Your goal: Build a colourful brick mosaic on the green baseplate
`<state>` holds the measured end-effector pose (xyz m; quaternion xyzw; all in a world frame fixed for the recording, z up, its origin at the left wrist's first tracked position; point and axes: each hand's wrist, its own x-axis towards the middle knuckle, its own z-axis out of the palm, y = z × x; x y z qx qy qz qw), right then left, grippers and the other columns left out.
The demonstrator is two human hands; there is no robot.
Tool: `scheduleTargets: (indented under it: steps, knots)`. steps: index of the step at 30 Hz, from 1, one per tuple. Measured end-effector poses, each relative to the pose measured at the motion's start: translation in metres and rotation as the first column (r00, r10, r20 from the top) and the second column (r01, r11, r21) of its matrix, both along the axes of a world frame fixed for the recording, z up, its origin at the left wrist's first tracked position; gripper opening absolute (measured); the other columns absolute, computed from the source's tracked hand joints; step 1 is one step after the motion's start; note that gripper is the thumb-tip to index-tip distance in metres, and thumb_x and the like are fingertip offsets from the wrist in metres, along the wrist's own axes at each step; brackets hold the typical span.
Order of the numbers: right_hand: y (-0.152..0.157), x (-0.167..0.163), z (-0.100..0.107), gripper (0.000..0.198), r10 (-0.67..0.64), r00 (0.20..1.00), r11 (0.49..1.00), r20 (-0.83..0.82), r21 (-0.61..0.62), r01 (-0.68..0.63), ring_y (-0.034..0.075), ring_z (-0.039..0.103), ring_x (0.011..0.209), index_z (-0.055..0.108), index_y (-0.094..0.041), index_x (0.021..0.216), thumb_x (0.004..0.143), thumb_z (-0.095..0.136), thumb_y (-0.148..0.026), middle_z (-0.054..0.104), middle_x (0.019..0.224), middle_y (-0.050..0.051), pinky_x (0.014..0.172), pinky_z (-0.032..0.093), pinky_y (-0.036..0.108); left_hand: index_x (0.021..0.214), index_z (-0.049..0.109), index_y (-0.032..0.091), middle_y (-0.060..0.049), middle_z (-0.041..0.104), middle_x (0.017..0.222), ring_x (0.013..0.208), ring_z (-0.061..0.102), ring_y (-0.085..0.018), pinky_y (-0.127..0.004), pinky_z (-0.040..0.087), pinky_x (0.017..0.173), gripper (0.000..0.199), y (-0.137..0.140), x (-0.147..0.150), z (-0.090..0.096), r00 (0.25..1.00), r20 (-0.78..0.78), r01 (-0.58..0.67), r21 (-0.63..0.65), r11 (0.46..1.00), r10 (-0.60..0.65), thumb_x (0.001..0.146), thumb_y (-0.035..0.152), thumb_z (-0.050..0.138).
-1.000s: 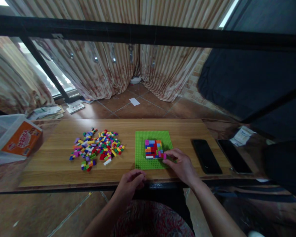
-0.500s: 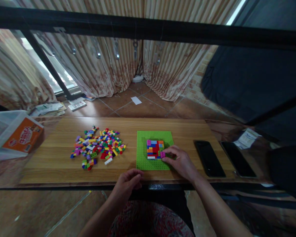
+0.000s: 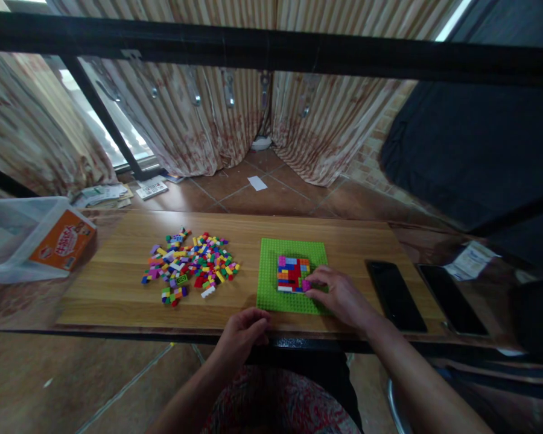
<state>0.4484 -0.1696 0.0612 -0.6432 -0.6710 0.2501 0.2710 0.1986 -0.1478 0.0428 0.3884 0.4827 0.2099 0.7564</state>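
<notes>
My right hand (image 3: 337, 294) pinches a pink brick (image 3: 306, 285) between thumb and fingertips at the near right corner of a block of coloured bricks (image 3: 292, 274). Whether that brick is pressed down fully I cannot tell. Red, blue, orange, yellow and white pieces make up the block, which sits on a green baseplate (image 3: 268, 250). My left hand (image 3: 247, 328) rests at the table's front edge, just left of the plate's near corner. Its fingers are curled in, and nothing shows in them.
Left of the plate lies a spread pile of loose bricks (image 3: 199, 262) on the wooden table (image 3: 117, 301). A clear plastic bin (image 3: 22, 232) with an orange label stands at the far left. Two dark phone-like slabs (image 3: 394, 295) lie at the right. A black bar (image 3: 271, 51) crosses above.
The view has shifted, so the table appears slightly farther right. My right hand still holds the pink brick at the block's corner. My left hand stays at the edge.
</notes>
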Motion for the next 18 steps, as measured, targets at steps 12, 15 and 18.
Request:
scheduleTargets:
  steps: [12,15,18]
  knots:
    - [-0.015,0.001,-0.025,0.038,-0.181,0.983,0.981,0.042,0.071,0.178,0.023,0.065,0.08,0.067,-0.024,0.103,0.077,0.064,-0.052,0.068,0.093,0.005,0.071,0.052,0.036,0.08,0.065,0.014,0.001,0.058,0.063,0.056,0.05,-0.009,-0.022,0.039,0.056,0.022,0.003,-0.037,-0.002,0.991,-0.021,-0.123,0.212,0.969,0.131,0.069,0.034,0.066]
    - [-0.024,-0.009,-0.024,0.048,-0.305,0.95,0.946,0.07,0.137,0.294,0.024,0.066,0.078,0.066,-0.025,0.107,0.074,0.062,-0.06,0.068,0.097,0.006,0.067,0.053,0.037,0.083,0.066,0.015,0.001,0.058,0.065,0.06,0.051,-0.011,-0.022,0.04,0.059,0.024,0.017,-0.073,-0.001,0.965,-0.082,-0.202,0.374,0.905,0.249,0.073,0.036,0.064]
    - [-0.032,-0.027,-0.016,0.044,-0.39,0.92,0.902,0.035,0.216,0.374,0.025,0.066,0.079,0.068,-0.027,0.1,0.076,0.056,-0.063,0.068,0.098,0.006,0.069,0.053,0.039,0.089,0.066,0.017,-0.001,0.063,0.074,0.068,0.055,-0.013,-0.024,0.043,0.066,0.023,0.041,-0.114,0.001,0.868,-0.229,-0.249,0.567,0.785,0.441,0.077,0.035,0.06]
